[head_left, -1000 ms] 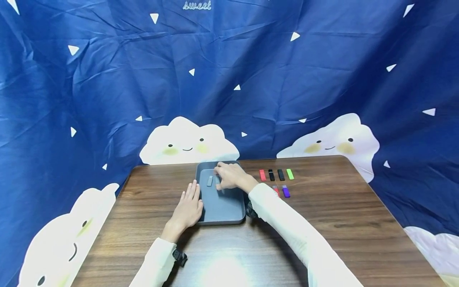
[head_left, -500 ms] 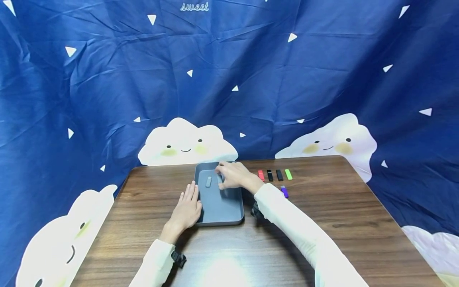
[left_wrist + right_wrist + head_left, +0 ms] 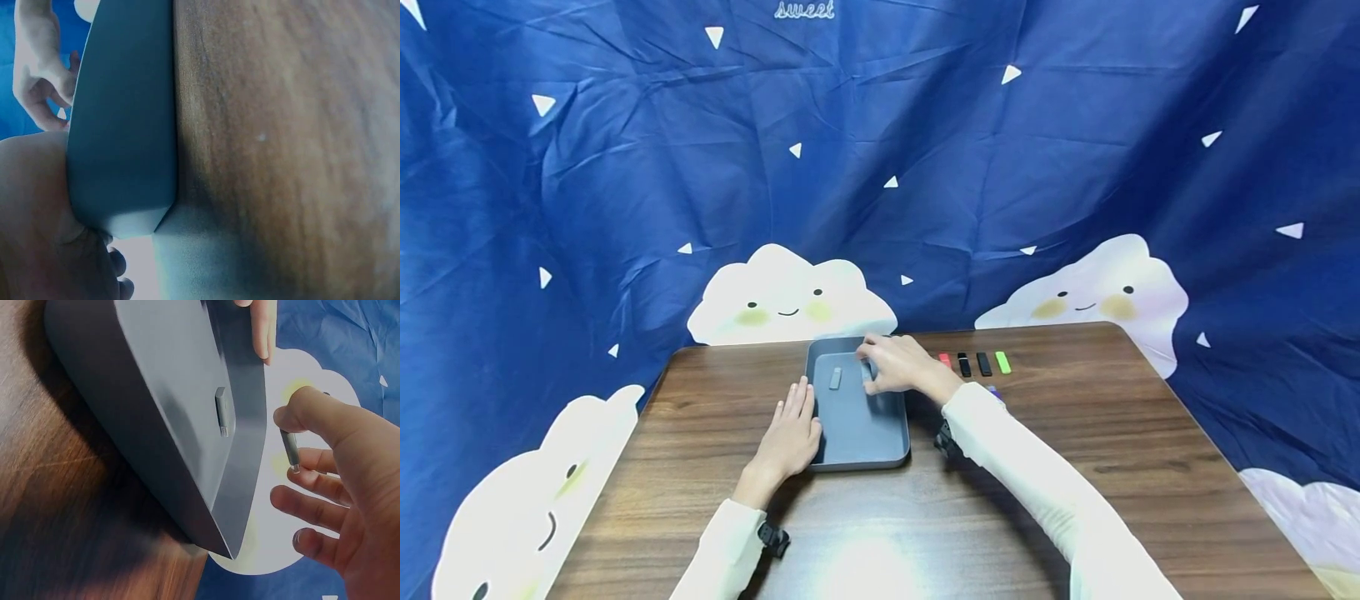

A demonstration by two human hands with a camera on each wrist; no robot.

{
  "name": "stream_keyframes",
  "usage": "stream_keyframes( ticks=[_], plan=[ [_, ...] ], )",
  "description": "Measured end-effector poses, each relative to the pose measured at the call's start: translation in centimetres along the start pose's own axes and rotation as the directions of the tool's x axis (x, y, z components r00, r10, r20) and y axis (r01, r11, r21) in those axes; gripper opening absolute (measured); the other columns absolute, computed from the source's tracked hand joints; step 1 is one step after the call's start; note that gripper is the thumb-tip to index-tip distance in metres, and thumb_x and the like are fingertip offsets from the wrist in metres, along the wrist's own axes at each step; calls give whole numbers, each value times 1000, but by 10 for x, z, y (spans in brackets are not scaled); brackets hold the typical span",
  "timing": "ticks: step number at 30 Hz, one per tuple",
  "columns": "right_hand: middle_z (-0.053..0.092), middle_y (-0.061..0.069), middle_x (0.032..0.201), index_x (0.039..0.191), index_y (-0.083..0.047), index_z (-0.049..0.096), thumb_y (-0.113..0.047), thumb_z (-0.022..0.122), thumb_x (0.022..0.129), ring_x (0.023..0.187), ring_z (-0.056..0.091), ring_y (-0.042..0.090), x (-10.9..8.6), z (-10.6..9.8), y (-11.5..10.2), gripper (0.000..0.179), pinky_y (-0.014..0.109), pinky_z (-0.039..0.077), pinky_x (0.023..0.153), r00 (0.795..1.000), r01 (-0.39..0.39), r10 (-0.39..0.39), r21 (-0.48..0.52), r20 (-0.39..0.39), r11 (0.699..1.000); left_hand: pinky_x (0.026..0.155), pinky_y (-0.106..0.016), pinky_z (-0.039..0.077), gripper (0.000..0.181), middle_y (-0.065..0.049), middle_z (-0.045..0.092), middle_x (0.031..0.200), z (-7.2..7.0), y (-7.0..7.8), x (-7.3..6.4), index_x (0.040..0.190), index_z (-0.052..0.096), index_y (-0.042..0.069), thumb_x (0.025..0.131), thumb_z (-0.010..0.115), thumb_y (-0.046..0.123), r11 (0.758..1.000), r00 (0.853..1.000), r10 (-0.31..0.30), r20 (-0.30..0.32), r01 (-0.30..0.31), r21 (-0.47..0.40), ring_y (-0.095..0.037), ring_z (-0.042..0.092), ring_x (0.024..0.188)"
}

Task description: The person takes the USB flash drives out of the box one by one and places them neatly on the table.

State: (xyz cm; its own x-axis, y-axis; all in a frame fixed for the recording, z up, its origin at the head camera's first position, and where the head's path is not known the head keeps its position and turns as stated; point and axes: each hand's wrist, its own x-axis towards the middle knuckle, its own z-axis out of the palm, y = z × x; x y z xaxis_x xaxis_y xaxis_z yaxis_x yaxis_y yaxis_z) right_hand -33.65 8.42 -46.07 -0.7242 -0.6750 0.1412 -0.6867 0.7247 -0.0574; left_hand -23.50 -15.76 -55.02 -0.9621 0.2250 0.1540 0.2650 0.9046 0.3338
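A grey USB flash drive is pinched between the thumb and a fingertip of my right hand, its metal plug pointing away from the thumb in the right wrist view. In the head view that hand is over the upper right part of a dark grey tray. Inside the tray lies a second grey USB flash drive, to the left of the held one. My left hand rests along the tray's left side with its fingers straight. The left wrist view has its palm beside the tray's outer wall.
Right of the tray, on the wooden table, lie a red flash drive, two black ones and a green one. A purple flash drive is mostly hidden by the right sleeve. A blue curtain hangs behind.
My right hand has shifted a little to the right with the grey USB flash drive. Its sleeve now covers more of the drives beside the tray. My left hand has stayed at the tray.
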Motion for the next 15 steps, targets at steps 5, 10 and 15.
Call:
stream_keyframes(
  ticks=[5,10,15],
  plan=[
    [64,-1,117,129,-19,73,-46,81,86,72,60,18,-5,-3,3,51,35,53,61,1000,9,-9,-25,-12,1000,131,-66,22,63,-27,19,176,-4,3,0,163,27,-12,109,39,18,1000,1000,-2,6,2,3,-47,21,163],
    [63,-1,117,127,-18,74,-45,82,85,65,55,17,-9,-5,7,50,33,47,53,999,16,-17,-29,-30,999,131,-65,22,62,-27,19,176,-5,5,0,163,27,-12,110,39,19,1000,1000,0,8,0,20,-46,21,163],
    [63,-1,118,127,-18,74,-44,81,85,64,55,18,-15,-8,10,50,33,46,53,999,26,-27,-25,-38,999,131,-65,23,62,-26,20,176,-4,4,0,162,29,-12,110,40,18,1000,1000,0,3,0,26,-46,21,163]
  ],
)
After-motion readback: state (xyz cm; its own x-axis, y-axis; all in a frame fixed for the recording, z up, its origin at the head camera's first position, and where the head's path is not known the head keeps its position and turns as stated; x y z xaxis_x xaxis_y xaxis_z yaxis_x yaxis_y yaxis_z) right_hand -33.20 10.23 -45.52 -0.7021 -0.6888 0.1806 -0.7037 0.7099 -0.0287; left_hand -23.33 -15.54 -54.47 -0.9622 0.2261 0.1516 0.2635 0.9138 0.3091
